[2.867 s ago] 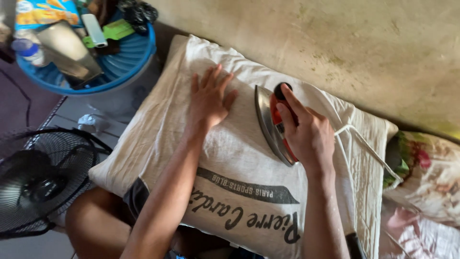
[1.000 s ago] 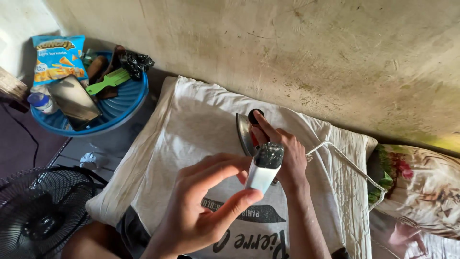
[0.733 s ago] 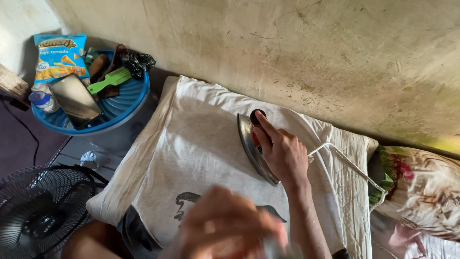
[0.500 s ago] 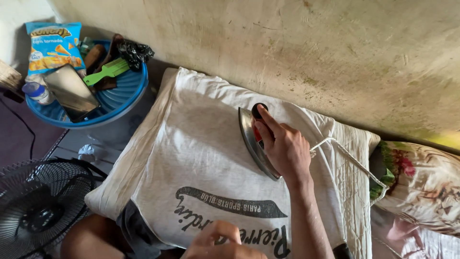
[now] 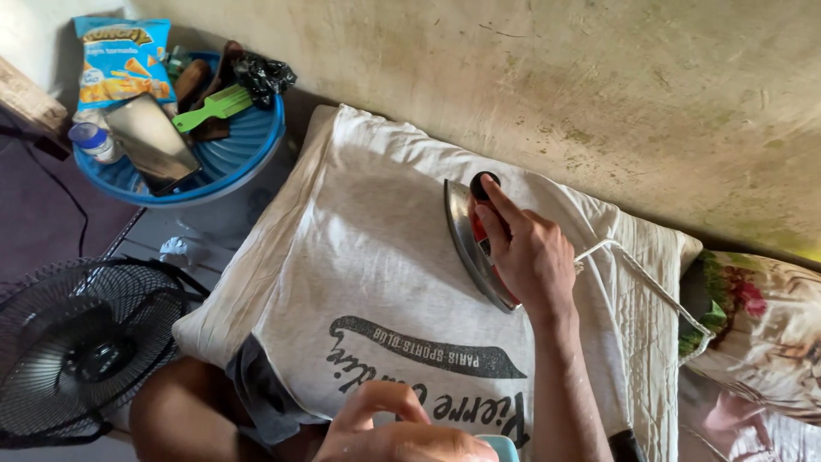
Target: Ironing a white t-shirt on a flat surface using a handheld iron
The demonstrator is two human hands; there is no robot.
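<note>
Pillow-top shirt (image 5: 376, 282), iron (image 5: 472, 244) in right hand (image 5: 530, 257)

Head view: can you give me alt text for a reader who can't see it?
A right hand grips an iron resting on a pale printed T-shirt spread over a pillow by a stained wall. The left hand, at the bottom edge, holds a small pale object. A blue tub of odds and ends and a black fan stand to the left.

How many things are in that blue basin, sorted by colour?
In the blue basin:
Blue: 1, snack bag
Green: 1, brush
Black: 2, phone, crumpled bag
Clear: 1, blue-capped bottle
Brown: 1, wooden piece
Total: 6, others partly hidden.
</note>
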